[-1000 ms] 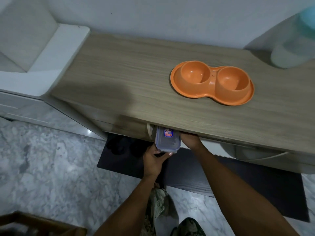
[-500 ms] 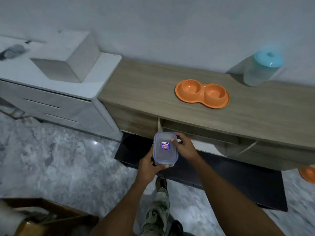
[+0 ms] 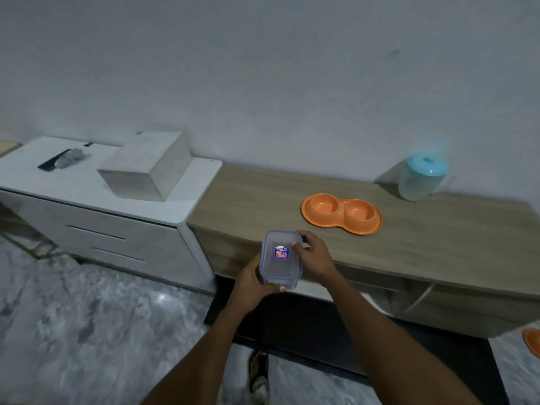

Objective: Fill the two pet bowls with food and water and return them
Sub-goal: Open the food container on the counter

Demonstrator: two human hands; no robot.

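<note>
Head view: clear rectangular plastic container [image 3: 281, 263]

Orange double bowl [image 3: 342, 216], teal-lidded jar [image 3: 422, 178]

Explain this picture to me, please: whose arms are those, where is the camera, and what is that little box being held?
There is no machine here. A person wears a wide-angle camera on the head, so you look down along their own two arms. Both hands hold a small clear plastic container with a sticker on its closed lid. The left hand grips its near end, and the right hand curls over its far corner. I cannot tell what is inside. In front stands a low wooden sideboard. On it lie an orange double pet bowl, both cups looking empty, and, farther right by the wall, a clear jar with a blue lid. To the left is a white cabinet with a grey block on top. At the right edge, on the floor, a second orange thing is cut off.
</note>
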